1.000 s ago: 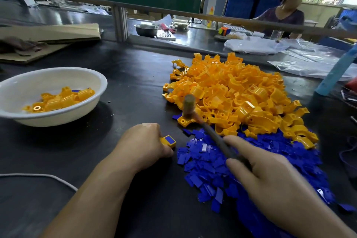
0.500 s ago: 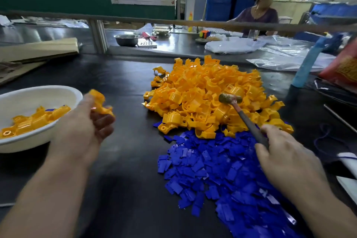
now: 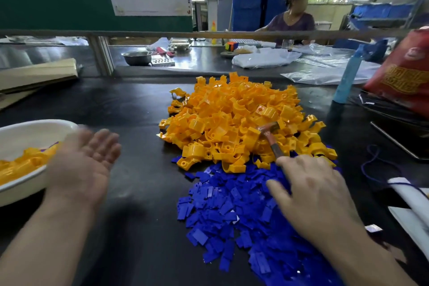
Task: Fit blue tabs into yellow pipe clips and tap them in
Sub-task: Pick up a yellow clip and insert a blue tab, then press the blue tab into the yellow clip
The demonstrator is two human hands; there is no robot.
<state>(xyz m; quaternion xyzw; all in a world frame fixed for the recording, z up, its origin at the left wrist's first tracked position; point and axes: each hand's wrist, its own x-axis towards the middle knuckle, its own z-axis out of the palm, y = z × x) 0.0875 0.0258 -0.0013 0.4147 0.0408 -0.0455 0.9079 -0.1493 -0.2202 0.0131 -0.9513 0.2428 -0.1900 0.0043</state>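
White plastic formed the bowl [image 3: 46, 123] at the far left of the black tabletop [image 3: 139, 193], and yellow clips [image 3: 21, 166] lay heaped inside it, with a sliver of blue showing among them. Folded cardboard [image 3: 39, 72] lay behind it, further back. The left hand [image 3: 81, 165] hung just beside the bowl's near rim, blurred, palm turned up, fingers straight and slightly spread, nothing in it.

Right of the bare middle strip rose the clip pile [image 3: 232, 111], a broad loose mound of yellow pipe clips. Directly in front of it, touching its near edge, spread the tab pile [image 3: 220, 211], flat blue tabs scattered thickly toward the lower right.

A hammer [image 3: 270, 139] lay tilted over the right flank of the clip pile, its head up among the yellow parts and its handle sloping down into the right hand [image 3: 318, 197]. That hand gripped the handle's end while lying knuckles-up on the blue tabs, thumb stretched out to the left; the curl of its fingers was mostly hidden beneath it.

Further right stood a light blue bottle [image 3: 348, 76], leaning a little, and beyond it a red bag [image 3: 404, 76] at the edge of view.
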